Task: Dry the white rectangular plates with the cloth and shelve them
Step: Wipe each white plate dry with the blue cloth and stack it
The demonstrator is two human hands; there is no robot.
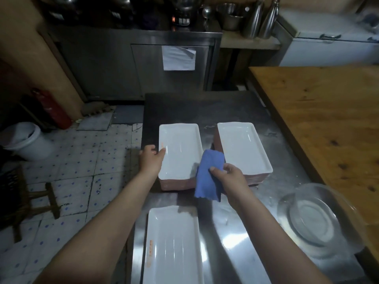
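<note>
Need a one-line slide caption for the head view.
Left hand steadies top plate of a stack; right hand holds blue cloth.

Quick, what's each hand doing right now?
Left hand: closed on the left edge of the top plate.
Right hand: closed, holding the blue cloth.

Bare steel counter (205, 107) beyond plate stacks (180, 150); glass bowl (313, 220) blocks right.

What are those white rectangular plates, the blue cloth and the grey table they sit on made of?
White rectangular plates: likely glazed ceramic, glossy with streaked reflections, reddish unglazed-looking edges in the stack. Blue cloth: soft fabric, perhaps microfibre, hanging limp and matte. Grey table: apparently stainless steel, with smeared mirror-like glare.
</note>
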